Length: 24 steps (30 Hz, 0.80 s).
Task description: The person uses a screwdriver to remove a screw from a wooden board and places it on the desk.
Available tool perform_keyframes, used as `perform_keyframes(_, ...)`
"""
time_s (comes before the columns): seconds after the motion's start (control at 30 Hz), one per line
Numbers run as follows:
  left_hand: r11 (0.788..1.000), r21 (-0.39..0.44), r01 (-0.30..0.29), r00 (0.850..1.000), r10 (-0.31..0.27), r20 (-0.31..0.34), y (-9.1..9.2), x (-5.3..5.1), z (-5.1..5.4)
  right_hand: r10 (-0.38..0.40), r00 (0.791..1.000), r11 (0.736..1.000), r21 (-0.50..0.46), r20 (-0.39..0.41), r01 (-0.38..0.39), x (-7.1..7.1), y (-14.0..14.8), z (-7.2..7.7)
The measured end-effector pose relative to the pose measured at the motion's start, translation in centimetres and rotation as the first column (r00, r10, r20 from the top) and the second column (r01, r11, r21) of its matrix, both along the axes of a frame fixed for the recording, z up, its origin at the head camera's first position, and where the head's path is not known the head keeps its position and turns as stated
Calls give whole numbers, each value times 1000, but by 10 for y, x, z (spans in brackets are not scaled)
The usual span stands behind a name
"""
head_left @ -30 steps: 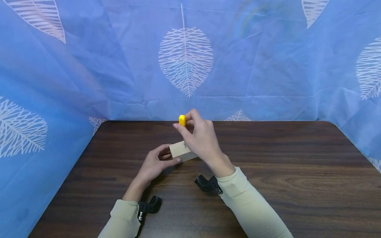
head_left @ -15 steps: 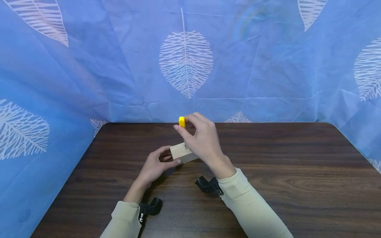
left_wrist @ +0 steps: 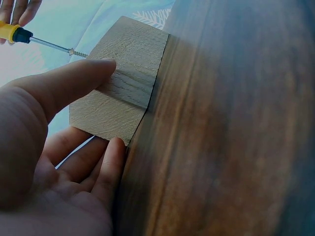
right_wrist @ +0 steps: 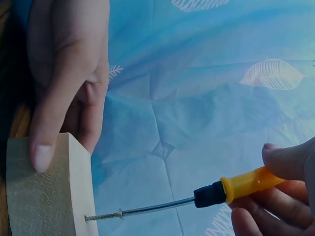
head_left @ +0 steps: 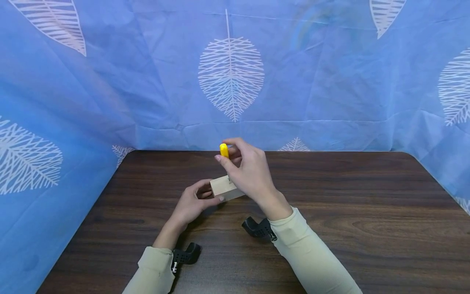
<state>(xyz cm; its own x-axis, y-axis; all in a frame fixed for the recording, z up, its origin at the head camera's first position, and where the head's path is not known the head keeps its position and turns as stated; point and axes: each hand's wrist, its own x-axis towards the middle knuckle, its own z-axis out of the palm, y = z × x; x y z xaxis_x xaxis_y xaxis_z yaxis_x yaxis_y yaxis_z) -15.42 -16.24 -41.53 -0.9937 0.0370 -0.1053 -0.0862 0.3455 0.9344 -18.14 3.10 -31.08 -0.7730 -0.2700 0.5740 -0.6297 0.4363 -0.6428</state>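
My left hand (head_left: 189,205) grips the left end of a pale wooden block (head_left: 222,186), its thumb on the near side. In the left wrist view the block (left_wrist: 123,59) touches the table surface along one edge. My right hand (head_left: 253,171) pinches the yellow handle (head_left: 224,150) of a screwdriver above the block. The right wrist view shows the screwdriver's black collar (right_wrist: 209,194) and metal shaft (right_wrist: 157,205), whose tip meets the head of a screw (right_wrist: 103,216). The screw's point is in the block's upper face, with much of its thread exposed.
A dark wooden table (head_left: 349,196) lies under both hands. Blue cloth (head_left: 330,81) with white leaf prints hangs behind it and at both sides. A black wrist mount (head_left: 186,254) sits at the left sleeve, another (head_left: 257,228) at the right.
The fingers of my right hand have shifted around the yellow handle, the index finger now reaching farther over its top. My left hand and the block have hardly moved.
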Motion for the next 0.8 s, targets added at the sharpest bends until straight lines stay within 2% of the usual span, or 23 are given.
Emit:
perform_keyframes(0.27, 1000, 1, -9, 1000, 9, 4, -1, -2, 0, 22, 1000, 1000, -19, -19, -23, -2, -1, 0)
perform_keyframes(0.63, 1000, -4, -10, 1000, 10, 6, 0, 0, -3, -8, 1000, 1000, -14, -7, 7, 0, 1, -2)
perform_keyframes(0.8, 1000, 0, -10, 1000, 10, 9, 0, 0, -1, -7, 999, 1000, -12, -52, 6, -2, 1, -2)
